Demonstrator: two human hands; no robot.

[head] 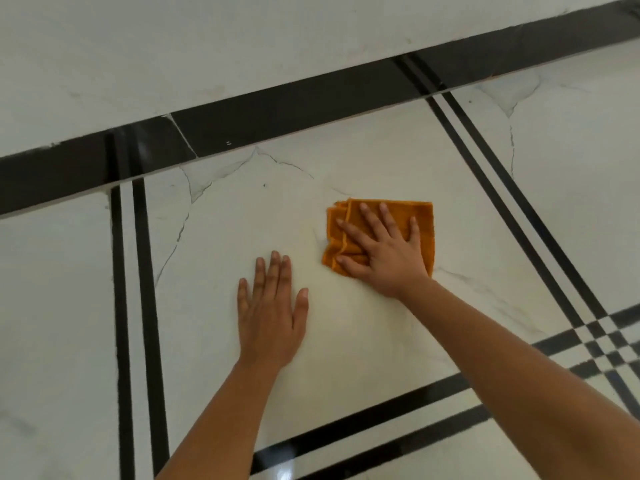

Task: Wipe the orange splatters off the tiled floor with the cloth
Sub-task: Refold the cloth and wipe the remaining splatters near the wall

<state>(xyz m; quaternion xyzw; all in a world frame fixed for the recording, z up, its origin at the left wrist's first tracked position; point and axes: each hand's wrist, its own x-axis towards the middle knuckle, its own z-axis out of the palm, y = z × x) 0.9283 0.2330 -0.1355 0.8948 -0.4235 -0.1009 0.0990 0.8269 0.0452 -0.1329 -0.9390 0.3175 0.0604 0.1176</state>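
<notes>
head view, looking down at the tiled floor (398,161), white marble-look tiles with grey veins.

cloth (384,220): orange, folded into a rough square of several layers, lying flat on the central tile, a little right of frame centre. its stacked folded edges show along the side toward 9 o'clock; the far edge runs roughly 9 to 3 o'clock. no marked long axis (nearly as wide as deep), though the whole square is turned slightly, its near left corner dipping toward 7 o'clock.

right hand (384,251): flat on top of the cloth, palm down, fingers spread and pointing toward 11 to 12 o'clock, thumb out toward 9 o'clock near the folded edges. it presses on the cloth rather than curling round it. forearm comes in from 4 o'clock.

left hand (272,313): flat on bare tile, palm down, fingers together and straight toward 12 o'clock, thumb out toward 1 o'clock. nothing under it, nothing held. it lies near the cloth at the cloth's 8 o'clock, not touching it. forearm comes in from 6 o'clock.

a faint yellowish smear (311,237) lies on the tile between the two hands; no distinct orange splatters can be made out.

black stripes (133,271): paired lines frame the central tile at 9, 3 and 6 o'clock. a wide dark band (294,109) crosses at 12 o'clock.
</notes>
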